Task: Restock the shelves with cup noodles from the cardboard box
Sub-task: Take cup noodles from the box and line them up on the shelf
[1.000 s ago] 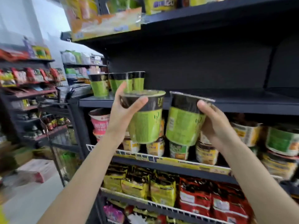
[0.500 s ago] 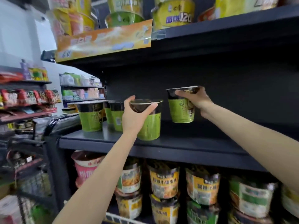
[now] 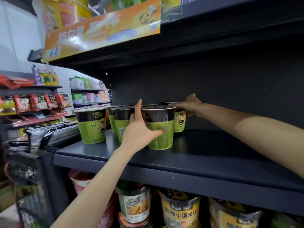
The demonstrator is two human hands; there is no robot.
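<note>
A green-and-black cup noodle stands at the front of the dark shelf. My left hand grips its side, thumb across the green label and index finger raised beside the rim. Behind it a second cup noodle stands deeper on the shelf. My right hand holds that one from above, fingers over the lid and thumb down its side. Three more of the same cups stand to the left on this shelf. No cardboard box is in view.
The shelf above carries an orange price banner that hangs low. To the right of the cups the dark shelf runs on bare. The shelf below holds yellow and white cup noodles. A wire cart stands at lower left.
Both cups have gone from mid-air in front of the shelf to standing on it. My left hand has slid from the rim down to the cup's side. My view has risen and closed in.
</note>
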